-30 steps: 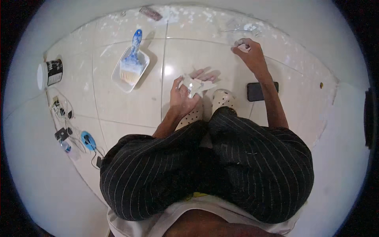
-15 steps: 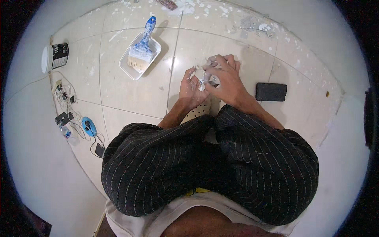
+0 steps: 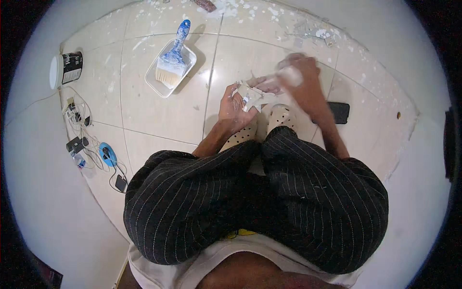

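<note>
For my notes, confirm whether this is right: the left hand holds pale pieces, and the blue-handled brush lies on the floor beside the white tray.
Wrong place: the head view shows the blue-handled brush resting in the white tray. The left hand does hold pale pieces.

Pale material [image 3: 248, 98]: I see it thin and off-white, jagged with pointed corners, lying across the left hand [image 3: 235, 113], between thumb and fingers.
White piece [image 3: 290, 75]: roundish, at the thumb side of the right hand [image 3: 304, 81], by its fingers; blurred on my feed, it appears to be held.
</note>
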